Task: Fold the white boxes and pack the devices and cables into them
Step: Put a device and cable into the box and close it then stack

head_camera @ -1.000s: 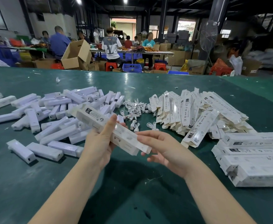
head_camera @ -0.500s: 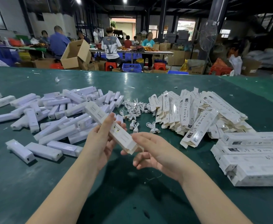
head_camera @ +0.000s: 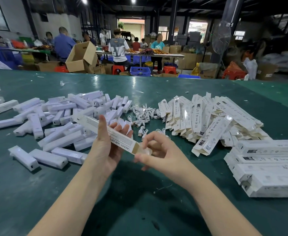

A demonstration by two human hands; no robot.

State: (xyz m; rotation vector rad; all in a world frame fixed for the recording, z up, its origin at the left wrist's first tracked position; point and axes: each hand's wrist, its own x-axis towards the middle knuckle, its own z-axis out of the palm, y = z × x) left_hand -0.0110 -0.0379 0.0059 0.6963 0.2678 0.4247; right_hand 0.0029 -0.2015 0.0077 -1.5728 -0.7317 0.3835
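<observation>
My left hand [head_camera: 105, 149] grips long white cardboard box [head_camera: 105, 132]; right hand [head_camera: 158, 150] fingers pinch its end flap, over glossy green table [head_camera: 140, 201] at frame centre, warehouse workers behind.

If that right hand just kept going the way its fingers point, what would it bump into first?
Probably the open end of the white box that the left hand holds; the right hand has its fingertips right beside it, though depth is unclear.

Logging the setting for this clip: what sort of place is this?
Most likely a packing workshop or small warehouse: heaps of flat white boxes and devices on a long green table, with cardboard cartons and seated workers behind.
</observation>
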